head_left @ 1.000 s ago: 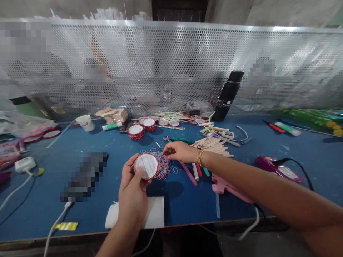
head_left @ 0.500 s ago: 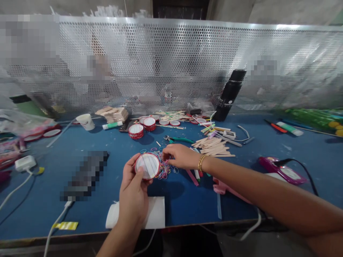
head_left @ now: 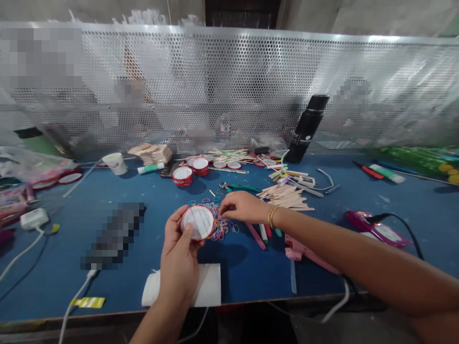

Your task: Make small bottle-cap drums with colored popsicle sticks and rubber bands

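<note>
My left hand (head_left: 180,253) grips a red-rimmed white disc (head_left: 197,222) by its left edge, thumb over the front and fingers behind. Thin grey lines cross the disc's white face, which is turned toward me. Just right of it, my right hand (head_left: 238,207) is over a pile of small coloured rubber bands (head_left: 219,231), fingertips bent down and pinched together. Whatever those fingertips hold, if anything, is too small to make out. Green-handled pliers (head_left: 244,188) lie right behind this hand.
Stacked red-rimmed discs (head_left: 182,176), wooden sticks (head_left: 285,196) and a black bottle (head_left: 307,129) stand toward the perforated metal screen (head_left: 236,86). A pink glue gun (head_left: 304,253) is under my right forearm. Left are a phone (head_left: 116,234) and its cable; white paper (head_left: 210,284) lies in front.
My right hand has shifted slightly right and up over the rubber bands, its fingertips drawn closer together. My left hand holds the disc in nearly the same place.
</note>
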A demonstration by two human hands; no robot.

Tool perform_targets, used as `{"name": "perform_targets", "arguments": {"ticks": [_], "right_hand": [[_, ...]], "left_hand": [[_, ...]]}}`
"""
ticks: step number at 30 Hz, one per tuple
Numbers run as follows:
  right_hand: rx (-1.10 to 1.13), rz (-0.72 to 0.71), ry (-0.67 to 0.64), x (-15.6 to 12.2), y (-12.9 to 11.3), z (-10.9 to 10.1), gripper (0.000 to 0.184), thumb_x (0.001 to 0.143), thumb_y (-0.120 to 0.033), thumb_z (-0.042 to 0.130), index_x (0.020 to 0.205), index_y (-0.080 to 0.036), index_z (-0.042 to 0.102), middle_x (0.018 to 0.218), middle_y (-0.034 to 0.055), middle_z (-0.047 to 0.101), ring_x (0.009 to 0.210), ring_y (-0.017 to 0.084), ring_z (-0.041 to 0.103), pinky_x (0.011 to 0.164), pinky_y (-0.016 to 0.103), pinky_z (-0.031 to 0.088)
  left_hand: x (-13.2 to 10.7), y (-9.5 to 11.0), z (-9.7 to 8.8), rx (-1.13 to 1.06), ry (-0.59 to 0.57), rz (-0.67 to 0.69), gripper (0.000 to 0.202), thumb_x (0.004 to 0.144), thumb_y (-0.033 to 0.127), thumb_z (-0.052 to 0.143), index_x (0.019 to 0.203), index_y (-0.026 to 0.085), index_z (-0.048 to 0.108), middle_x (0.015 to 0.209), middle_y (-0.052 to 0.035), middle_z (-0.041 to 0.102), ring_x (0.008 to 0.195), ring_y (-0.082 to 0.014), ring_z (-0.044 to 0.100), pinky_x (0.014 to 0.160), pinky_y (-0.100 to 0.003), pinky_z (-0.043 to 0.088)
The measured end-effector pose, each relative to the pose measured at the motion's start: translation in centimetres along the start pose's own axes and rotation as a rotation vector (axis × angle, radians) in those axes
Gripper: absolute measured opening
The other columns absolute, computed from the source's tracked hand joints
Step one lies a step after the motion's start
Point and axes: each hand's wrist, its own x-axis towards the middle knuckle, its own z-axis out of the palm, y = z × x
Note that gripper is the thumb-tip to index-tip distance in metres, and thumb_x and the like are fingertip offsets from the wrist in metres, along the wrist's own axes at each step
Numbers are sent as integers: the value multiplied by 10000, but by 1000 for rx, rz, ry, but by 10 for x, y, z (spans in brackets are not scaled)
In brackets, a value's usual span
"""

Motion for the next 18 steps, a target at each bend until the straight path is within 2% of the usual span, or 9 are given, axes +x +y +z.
{"name": "perform_targets", "arguments": {"ticks": [5, 7, 9, 12, 14, 18], "right_hand": [[247, 92, 56, -1, 5, -3, 94, 826, -248, 719, 840, -168, 766, 821, 28, 768, 783, 163, 684, 762, 269, 511], [328, 118, 85, -2, 5, -3, 125, 806, -286, 726, 815, -163, 745, 791, 25, 751, 763, 157, 669, 757, 274, 518], [395, 130, 116, -3, 1, -3, 162, 790, -327, 726, 797, -165, 724, 766, 12, 724, 743, 146, 643, 751, 277, 511], [472, 123, 166, -6, -11, -3, 211, 781, -383, 708, 804, -174, 697, 757, -10, 678, 716, 126, 593, 739, 279, 488], [504, 108, 189, -8, -22, -3, 222, 781, -399, 699, 810, -179, 684, 750, -19, 653, 700, 120, 565, 721, 279, 472], [511, 66, 224, -13, -43, -2, 189, 790, -367, 704, 756, -190, 648, 716, -31, 615, 680, 119, 530, 679, 273, 445]], "left_hand": [[0, 0, 1, 29, 25, 19, 564, 764, 246, 828, 1294, 348, 667, 923, 38, 541, 705, -93, 558, 575, -177, 502], [0, 1, 2, 48, 21, 1, 590, 738, 235, 837, 1286, 360, 660, 927, 41, 550, 688, -95, 560, 558, -178, 501], [-1, 2, 2, 73, -16, -27, 501, 735, 272, 843, 1210, 322, 690, 993, 18, 611, 706, -107, 577, 537, -179, 494], [-1, 2, 1, 88, -91, -66, 306, 737, 366, 847, 987, 224, 743, 1033, -26, 662, 714, -118, 575, 512, -180, 481], [0, 1, 0, 88, -109, -87, 303, 728, 414, 853, 908, 192, 751, 980, -37, 664, 705, -120, 565, 511, -185, 484], [0, 0, 1, 116, -121, -76, 386, 679, 417, 901, 946, 179, 755, 969, -39, 670, 724, -116, 575, 542, -182, 496]]}}
